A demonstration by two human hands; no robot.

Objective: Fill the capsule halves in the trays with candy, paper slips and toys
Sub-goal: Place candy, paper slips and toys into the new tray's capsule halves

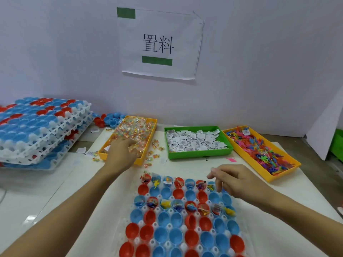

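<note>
- Up ahead, left hand (121, 153) reaching into yellow candy bin (148, 145), fingers curled around wrapped candies (133, 130).
- Right hand (235, 180) empty, fingers loosely bent, hovering over capsule tray (183, 216) on desk (78, 191).
- Beyond right hand: green bin of paper slips (196, 141), yellow bin of toys (259, 149).

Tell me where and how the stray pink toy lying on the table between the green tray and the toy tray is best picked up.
A judgement: the pink toy lies flat on the bare table, apart from the green tray and the toy tray. Pinch its thicker middle from straight above with fingertips; its thin prongs look too flimsy to hold. The right hand, hovering nearest, suits this.
</note>
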